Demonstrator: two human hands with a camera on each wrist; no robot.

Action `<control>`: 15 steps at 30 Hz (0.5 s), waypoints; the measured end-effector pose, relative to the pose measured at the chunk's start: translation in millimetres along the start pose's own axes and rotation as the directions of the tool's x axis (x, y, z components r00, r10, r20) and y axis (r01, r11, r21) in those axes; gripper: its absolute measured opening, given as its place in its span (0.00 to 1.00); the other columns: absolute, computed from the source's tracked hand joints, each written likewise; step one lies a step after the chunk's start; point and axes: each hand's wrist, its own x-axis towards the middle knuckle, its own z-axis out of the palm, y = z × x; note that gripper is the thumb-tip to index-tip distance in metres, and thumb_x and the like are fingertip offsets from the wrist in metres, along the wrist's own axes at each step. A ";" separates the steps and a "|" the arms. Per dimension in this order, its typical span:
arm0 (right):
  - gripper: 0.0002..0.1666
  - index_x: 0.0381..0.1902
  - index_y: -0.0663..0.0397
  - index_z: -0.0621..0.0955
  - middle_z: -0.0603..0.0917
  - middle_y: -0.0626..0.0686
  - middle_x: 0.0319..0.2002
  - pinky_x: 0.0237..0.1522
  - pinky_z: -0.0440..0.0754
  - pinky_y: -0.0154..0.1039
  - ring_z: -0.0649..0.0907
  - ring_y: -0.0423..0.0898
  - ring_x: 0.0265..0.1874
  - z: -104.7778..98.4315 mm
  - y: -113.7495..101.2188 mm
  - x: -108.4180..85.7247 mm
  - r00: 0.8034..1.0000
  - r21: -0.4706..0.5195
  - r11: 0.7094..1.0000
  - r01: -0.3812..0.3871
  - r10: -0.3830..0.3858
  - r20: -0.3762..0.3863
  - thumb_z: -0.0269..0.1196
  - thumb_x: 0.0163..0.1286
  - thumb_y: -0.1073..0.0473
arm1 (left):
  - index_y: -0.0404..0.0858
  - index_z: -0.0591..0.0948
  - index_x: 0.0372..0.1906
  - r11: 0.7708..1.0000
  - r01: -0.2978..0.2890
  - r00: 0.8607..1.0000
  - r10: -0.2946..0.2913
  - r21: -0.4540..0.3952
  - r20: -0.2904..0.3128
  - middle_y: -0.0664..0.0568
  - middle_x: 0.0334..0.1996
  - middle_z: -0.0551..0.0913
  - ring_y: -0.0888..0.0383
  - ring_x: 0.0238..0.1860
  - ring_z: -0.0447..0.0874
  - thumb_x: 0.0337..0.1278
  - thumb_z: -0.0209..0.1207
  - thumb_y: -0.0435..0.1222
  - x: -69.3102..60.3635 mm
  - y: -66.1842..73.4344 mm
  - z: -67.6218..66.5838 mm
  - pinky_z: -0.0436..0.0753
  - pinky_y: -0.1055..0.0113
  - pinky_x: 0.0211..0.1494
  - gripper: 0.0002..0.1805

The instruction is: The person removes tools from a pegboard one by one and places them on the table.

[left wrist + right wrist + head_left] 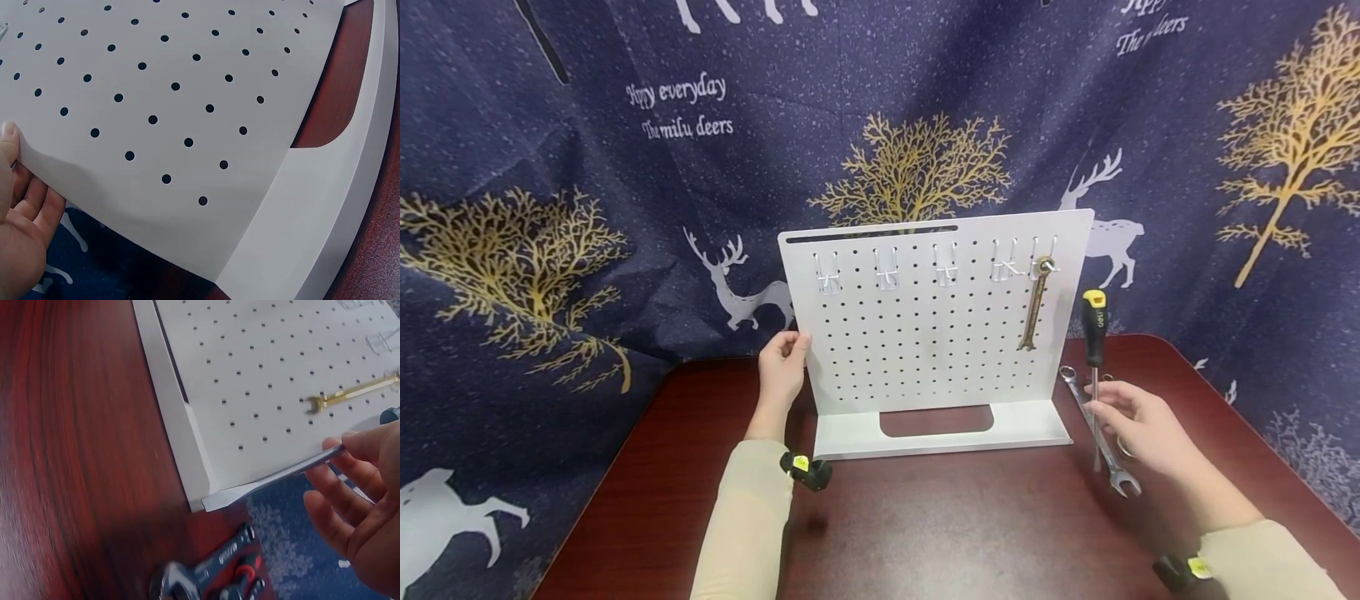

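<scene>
A white pegboard (925, 333) stands upright on its base. My left hand (782, 367) grips its left edge, with the thumb on the front face and the fingers behind, as the left wrist view shows. To the right of the board, my right hand (1142, 425) pinches a screwdriver (1096, 329) by its metal shaft. The screwdriver's black and yellow handle points up, and its flat tip (219, 499) points down. A gold-coloured wrench (1035, 308) hangs from the rightmost hook of the board.
White wire hooks (887, 277) line the board's upper part. On the dark red table (925, 517), a silver wrench (1124, 482) lies below the right hand. Beside it, a tool with red parts (249, 567) is partly visible. A patterned blue cloth (737, 192) hangs behind.
</scene>
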 end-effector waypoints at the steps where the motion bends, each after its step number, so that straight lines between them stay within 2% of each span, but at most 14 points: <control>1: 0.16 0.51 0.67 0.76 0.85 0.52 0.35 0.28 0.83 0.34 0.82 0.30 0.29 -2.1 2.0 -0.5 1.000 0.003 1.000 0.000 0.000 0.004 0.59 0.68 0.63 | 0.30 0.80 0.38 1.000 -0.001 1.000 0.001 -0.003 0.001 0.47 0.27 0.78 0.64 0.24 0.72 0.61 0.60 0.39 0.4 -0.4 0.3 0.75 0.78 0.29 0.14; 5: 0.16 0.51 0.69 0.75 0.82 0.34 0.31 0.27 0.84 0.36 0.84 0.32 0.29 -10.6 10.7 -2.4 1.000 0.008 1.000 -0.004 0.003 0.025 0.57 0.70 0.63 | 0.28 0.79 0.38 1.000 -0.006 1.000 0.006 -0.024 0.002 0.49 0.26 0.78 0.67 0.23 0.71 0.61 0.60 0.38 1.1 -0.6 0.7 0.75 0.79 0.29 0.13; 8: 0.17 0.52 0.69 0.74 0.81 0.29 0.30 0.26 0.84 0.37 0.84 0.33 0.27 -16.5 15.6 -3.6 0.999 0.003 1.000 -0.027 0.027 0.042 0.56 0.71 0.62 | 0.28 0.79 0.37 0.999 -0.009 1.000 0.009 -0.032 -0.001 0.51 0.25 0.77 0.67 0.23 0.71 0.61 0.60 0.37 1.7 -1.2 0.9 0.75 0.79 0.29 0.13; 12: 0.18 0.52 0.71 0.73 0.86 0.47 0.31 0.23 0.83 0.39 0.85 0.36 0.25 -23.0 21.9 -4.5 0.996 -0.005 0.997 -0.071 0.071 0.062 0.54 0.72 0.61 | 0.28 0.79 0.38 1.000 -0.001 1.000 0.001 -0.031 0.003 0.51 0.26 0.77 0.66 0.23 0.71 0.61 0.60 0.37 2.5 -2.9 1.4 0.75 0.79 0.29 0.13; 15: 0.20 0.53 0.74 0.71 0.85 0.62 0.32 0.20 0.82 0.41 0.85 0.41 0.23 -26.4 28.5 -4.8 0.992 -0.007 0.995 -0.101 0.102 0.077 0.53 0.73 0.61 | 0.29 0.79 0.38 1.000 0.005 1.000 -0.005 -0.022 0.008 0.49 0.27 0.78 0.65 0.24 0.72 0.61 0.59 0.38 2.2 -3.2 1.2 0.76 0.78 0.30 0.13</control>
